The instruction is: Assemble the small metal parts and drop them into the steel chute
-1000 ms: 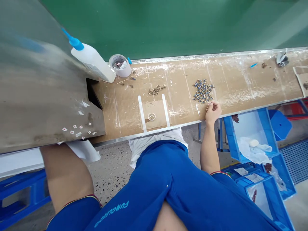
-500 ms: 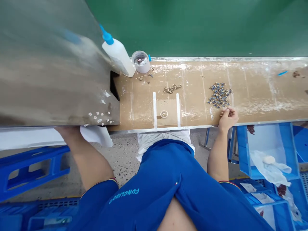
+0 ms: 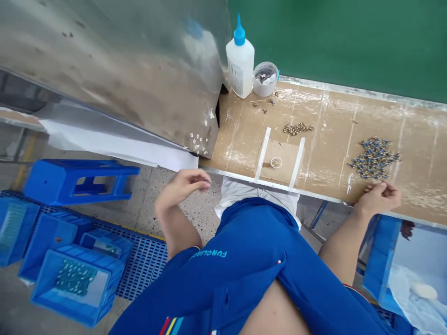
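My right hand (image 3: pixel 379 197) rests on the front edge of the brown workbench (image 3: pixel 324 135), fingers curled in a pinch just below a heap of small blue-and-metal parts (image 3: pixel 374 158). Whatever it pinches is too small to name. My left hand (image 3: pixel 183 186) hangs in the air below the bench edge, left of my lap, fingers loosely bent and holding nothing. A small clear ring (image 3: pixel 276 162) lies between two white tape strips (image 3: pixel 262 153). A smaller heap of brass parts (image 3: pixel 297 128) lies behind it.
A white glue bottle with a blue cap (image 3: pixel 240 58) and a small clear cup (image 3: pixel 265 78) stand at the back by a large metal housing (image 3: pixel 115 65). Blue bins (image 3: pixel 75 284) and a blue stool (image 3: pixel 78 179) sit on the floor to the left; another blue bin (image 3: pixel 401 265) is on the right.
My head has turned left, so the bench has slid right in view. My left hand has come out from under the metal housing into the open. My right hand stays by the blue heap.
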Demonstrator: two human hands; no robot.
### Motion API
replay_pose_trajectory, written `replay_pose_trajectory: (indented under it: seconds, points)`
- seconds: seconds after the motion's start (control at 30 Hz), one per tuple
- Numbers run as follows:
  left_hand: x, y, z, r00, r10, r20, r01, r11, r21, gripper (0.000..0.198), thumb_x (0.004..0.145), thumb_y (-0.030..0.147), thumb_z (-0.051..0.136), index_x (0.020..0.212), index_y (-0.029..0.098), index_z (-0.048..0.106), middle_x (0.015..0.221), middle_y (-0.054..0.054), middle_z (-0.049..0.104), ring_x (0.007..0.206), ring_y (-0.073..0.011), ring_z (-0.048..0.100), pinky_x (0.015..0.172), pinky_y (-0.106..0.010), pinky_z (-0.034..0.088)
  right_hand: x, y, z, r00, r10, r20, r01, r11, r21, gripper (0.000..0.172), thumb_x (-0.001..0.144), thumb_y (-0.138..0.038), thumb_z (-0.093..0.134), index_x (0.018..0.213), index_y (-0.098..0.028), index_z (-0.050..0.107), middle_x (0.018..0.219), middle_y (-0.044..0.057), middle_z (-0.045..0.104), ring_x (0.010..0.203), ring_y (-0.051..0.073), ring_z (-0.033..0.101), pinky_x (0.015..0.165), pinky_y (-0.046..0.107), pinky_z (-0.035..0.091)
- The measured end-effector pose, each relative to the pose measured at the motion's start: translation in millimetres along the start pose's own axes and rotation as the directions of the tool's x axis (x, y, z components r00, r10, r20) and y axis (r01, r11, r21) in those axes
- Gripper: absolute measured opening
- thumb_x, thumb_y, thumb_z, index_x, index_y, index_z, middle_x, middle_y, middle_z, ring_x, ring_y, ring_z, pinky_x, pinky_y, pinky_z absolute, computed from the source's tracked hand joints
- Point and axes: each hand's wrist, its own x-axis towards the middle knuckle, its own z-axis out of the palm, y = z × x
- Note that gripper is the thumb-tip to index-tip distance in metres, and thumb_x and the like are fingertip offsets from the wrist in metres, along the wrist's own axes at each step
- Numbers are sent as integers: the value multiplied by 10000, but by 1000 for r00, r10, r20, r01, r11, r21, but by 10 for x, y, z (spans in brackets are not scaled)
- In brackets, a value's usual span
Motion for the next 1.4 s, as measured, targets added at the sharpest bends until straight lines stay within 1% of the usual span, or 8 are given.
replay_pose_trajectory:
  seconds: [0.27,0.47,0.57,0.67,0.8,1.17,1.3,1.4]
  points:
    - [975,-117,790,950,298,91,-237,881,-409,200,718,338,851,842,184,821,820,-54,716,669,-101,631,616,-224,558,-189,-150,-40,996,77,-51,-72,992,106,105,856,-159,511,776,-224,492,614,-36,533,503,101,471,499,245,419]
    - [1157,-176,1059,948,251,193,-118,846,-520,356,676,383,889,906,132,786,772,-44,696,623,-95,623,580,-221,560,-578,-296,113,969,-85,233,42,982,184,253,838,-452,626,859,-202,591,685,-23,614,603,120,591,601,265,508]
    - [1221,-252,1163,968,171,182,-55,856,-514,381,663,372,885,906,119,736,732,-27,683,621,-103,632,583,-229,565,-877,-414,272,861,-190,472,91,970,225,352,838,-556,638,891,-208,633,726,0,655,663,142,642,655,299,545]
    - [1265,-319,1248,973,160,166,-60,870,-489,349,665,380,868,814,115,698,712,-29,677,623,-112,638,586,-236,559,-1146,-531,450,668,-232,707,70,965,251,377,852,-576,637,950,-214,667,797,33,708,723,168,674,707,340,569]
    - [1284,-350,1306,973,181,140,-95,877,-470,307,668,360,844,797,113,716,721,-43,696,634,-120,637,610,-249,550,-1328,-623,621,502,-249,828,72,966,247,373,846,-545,674,1014,-212,692,848,47,737,749,183,673,707,348,561]
    - [1322,-399,1382,982,183,51,-142,886,-441,335,683,385,827,848,110,730,717,-36,697,629,-122,626,642,-260,543,-1469,-776,717,431,-486,760,318,870,377,184,900,-399,665,838,-237,727,969,71,663,871,204,624,658,328,504]
    - [1323,-444,1407,981,194,29,-163,890,-426,360,701,427,823,858,120,719,747,-41,706,647,-129,641,643,-259,552,-1431,-767,705,477,-463,747,332,882,335,235,877,-412,691,1035,-240,702,992,61,662,778,180,587,660,331,503]
    - [1330,-464,1417,978,205,26,-175,888,-425,360,711,431,813,865,121,714,746,-39,700,635,-124,637,640,-256,554,-1368,-744,665,496,-426,757,299,902,312,173,882,-387,679,947,-228,696,850,24,656,670,154,540,627,311,478]
